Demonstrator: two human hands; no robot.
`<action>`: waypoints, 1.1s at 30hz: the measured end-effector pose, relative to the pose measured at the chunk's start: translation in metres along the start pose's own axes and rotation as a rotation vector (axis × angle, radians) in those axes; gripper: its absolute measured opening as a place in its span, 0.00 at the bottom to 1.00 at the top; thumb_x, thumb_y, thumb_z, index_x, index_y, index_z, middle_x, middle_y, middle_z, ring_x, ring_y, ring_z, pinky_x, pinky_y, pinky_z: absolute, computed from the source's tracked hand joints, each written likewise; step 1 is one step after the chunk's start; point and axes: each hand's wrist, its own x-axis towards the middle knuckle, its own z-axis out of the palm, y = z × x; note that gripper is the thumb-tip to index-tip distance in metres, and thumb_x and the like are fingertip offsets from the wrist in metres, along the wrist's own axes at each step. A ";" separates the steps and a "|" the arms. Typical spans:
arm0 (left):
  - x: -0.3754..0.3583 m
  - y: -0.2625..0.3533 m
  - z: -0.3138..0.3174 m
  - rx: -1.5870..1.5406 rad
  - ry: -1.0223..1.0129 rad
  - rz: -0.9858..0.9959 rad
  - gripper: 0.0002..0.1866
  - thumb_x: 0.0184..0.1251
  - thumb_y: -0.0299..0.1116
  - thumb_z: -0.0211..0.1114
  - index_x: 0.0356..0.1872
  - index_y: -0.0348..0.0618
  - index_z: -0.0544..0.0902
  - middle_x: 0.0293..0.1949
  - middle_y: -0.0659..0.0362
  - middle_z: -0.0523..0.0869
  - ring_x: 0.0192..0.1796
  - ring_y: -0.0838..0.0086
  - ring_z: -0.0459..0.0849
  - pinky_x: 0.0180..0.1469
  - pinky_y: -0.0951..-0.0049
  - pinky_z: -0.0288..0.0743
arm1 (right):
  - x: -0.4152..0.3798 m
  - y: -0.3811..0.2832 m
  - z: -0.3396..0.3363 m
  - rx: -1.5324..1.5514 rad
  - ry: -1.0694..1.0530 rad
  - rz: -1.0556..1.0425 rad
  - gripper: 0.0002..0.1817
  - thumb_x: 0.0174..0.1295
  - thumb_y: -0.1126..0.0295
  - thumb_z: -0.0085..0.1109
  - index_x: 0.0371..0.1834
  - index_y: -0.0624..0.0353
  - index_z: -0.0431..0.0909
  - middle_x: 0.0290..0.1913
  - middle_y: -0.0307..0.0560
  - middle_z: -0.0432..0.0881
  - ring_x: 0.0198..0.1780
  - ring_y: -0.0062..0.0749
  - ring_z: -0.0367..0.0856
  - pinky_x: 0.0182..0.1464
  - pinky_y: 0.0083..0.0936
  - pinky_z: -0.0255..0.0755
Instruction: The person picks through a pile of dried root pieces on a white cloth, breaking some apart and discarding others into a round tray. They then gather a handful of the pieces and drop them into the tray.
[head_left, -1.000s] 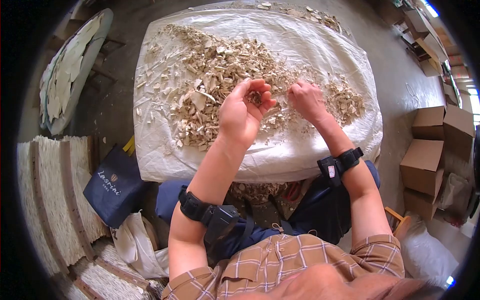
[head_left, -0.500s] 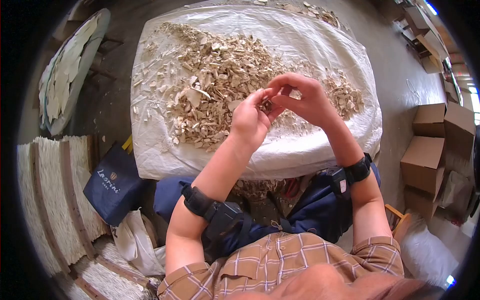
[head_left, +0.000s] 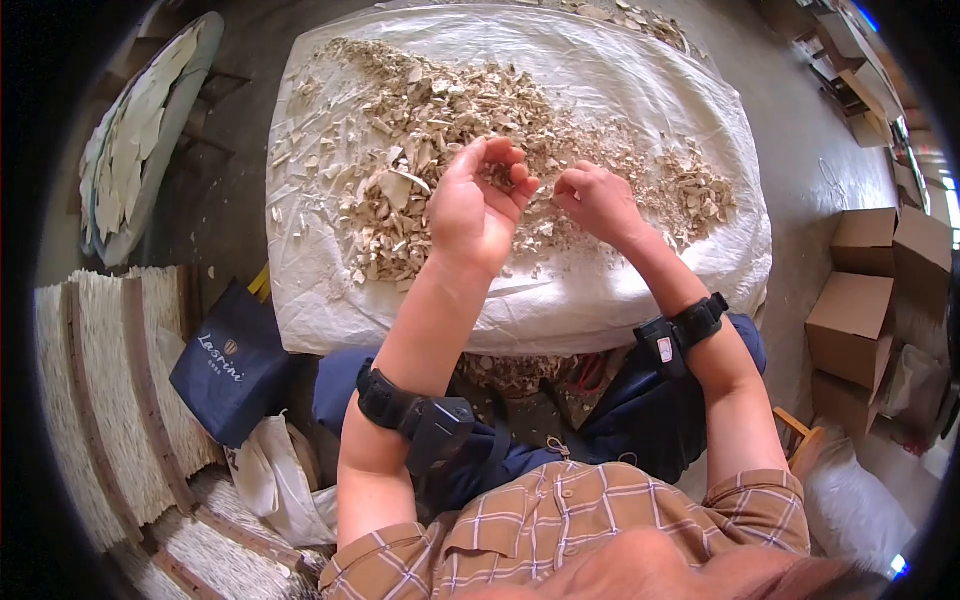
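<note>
A heap of pale, dried, flaky chips is spread over a white cloth on the work surface in front of me. My left hand is turned palm up above the heap, its fingers curled into a cup. Small brownish chips seem to lie in its hollow, partly hidden by the fingers. To its right, my right hand hangs low over finer crumbs, back up, with thumb and fingertips pinched together. Whatever is between those fingertips is too small to make out. The hands are apart.
A smaller mound of chips lies on the cloth's right side. Cardboard boxes stand on the floor at right. A dark blue bag and stacked white layered sheets are at left. Farther back, an oval tray holds flat pale pieces.
My hands were together, fingertips meeting; now they are separated. The left has moved left and turned palm up, while the right has lowered toward the crumbs.
</note>
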 end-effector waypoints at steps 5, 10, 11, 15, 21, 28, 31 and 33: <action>-0.001 -0.002 0.001 0.028 -0.012 -0.044 0.11 0.65 0.34 0.46 0.35 0.37 0.73 0.23 0.61 0.71 0.25 0.75 0.70 0.34 0.71 0.70 | 0.008 0.009 -0.009 0.660 -0.050 0.179 0.07 0.51 0.70 0.56 0.30 0.63 0.77 0.21 0.43 0.77 0.22 0.22 0.75 0.24 0.19 0.70; -0.005 -0.014 -0.005 0.126 -0.035 -0.120 0.10 0.65 0.32 0.47 0.38 0.36 0.73 0.23 0.63 0.71 0.25 0.79 0.69 0.32 0.76 0.70 | 0.000 0.003 -0.030 1.130 0.000 0.276 0.06 0.55 0.73 0.52 0.31 0.65 0.73 0.21 0.41 0.75 0.21 0.18 0.74 0.22 0.12 0.69; -0.008 -0.019 -0.005 0.204 -0.042 -0.155 0.10 0.64 0.32 0.48 0.39 0.36 0.73 0.23 0.64 0.72 0.25 0.80 0.69 0.31 0.77 0.70 | -0.002 0.003 -0.032 1.162 0.076 0.249 0.05 0.55 0.74 0.52 0.31 0.65 0.72 0.21 0.41 0.75 0.21 0.18 0.74 0.22 0.12 0.69; -0.015 -0.036 -0.001 0.329 -0.002 -0.227 0.11 0.61 0.36 0.54 0.38 0.38 0.75 0.21 0.69 0.71 0.22 0.86 0.69 0.27 0.82 0.70 | -0.014 -0.008 -0.039 0.932 0.316 0.012 0.03 0.52 0.75 0.55 0.27 0.62 0.73 0.23 0.40 0.76 0.23 0.18 0.75 0.24 0.13 0.69; -0.019 -0.048 -0.005 0.379 -0.046 -0.168 0.07 0.58 0.35 0.60 0.29 0.44 0.76 0.19 0.71 0.70 0.21 0.88 0.67 0.24 0.83 0.67 | -0.039 -0.034 -0.053 0.246 0.500 -0.485 0.04 0.44 0.77 0.59 0.23 0.57 0.74 0.29 0.43 0.75 0.27 0.34 0.77 0.28 0.23 0.73; -0.021 -0.045 0.002 0.402 -0.115 -0.113 0.04 0.57 0.31 0.59 0.26 0.44 0.75 0.19 0.70 0.70 0.20 0.87 0.66 0.23 0.83 0.67 | -0.054 -0.034 -0.065 0.455 0.416 -0.276 0.05 0.48 0.75 0.58 0.30 0.58 0.77 0.30 0.41 0.76 0.27 0.25 0.76 0.26 0.19 0.71; -0.022 -0.045 0.009 0.552 -0.117 -0.139 0.05 0.58 0.31 0.59 0.27 0.43 0.76 0.18 0.70 0.69 0.20 0.87 0.65 0.23 0.83 0.66 | -0.056 -0.024 -0.062 0.839 0.270 0.096 0.11 0.56 0.66 0.54 0.34 0.65 0.77 0.25 0.38 0.75 0.23 0.15 0.70 0.21 0.11 0.63; -0.023 -0.047 0.008 0.656 -0.268 -0.202 0.06 0.58 0.33 0.58 0.27 0.42 0.76 0.17 0.70 0.68 0.19 0.87 0.65 0.23 0.83 0.65 | -0.065 -0.020 -0.067 0.982 0.136 0.195 0.11 0.56 0.66 0.55 0.35 0.64 0.77 0.24 0.37 0.74 0.22 0.13 0.69 0.20 0.10 0.60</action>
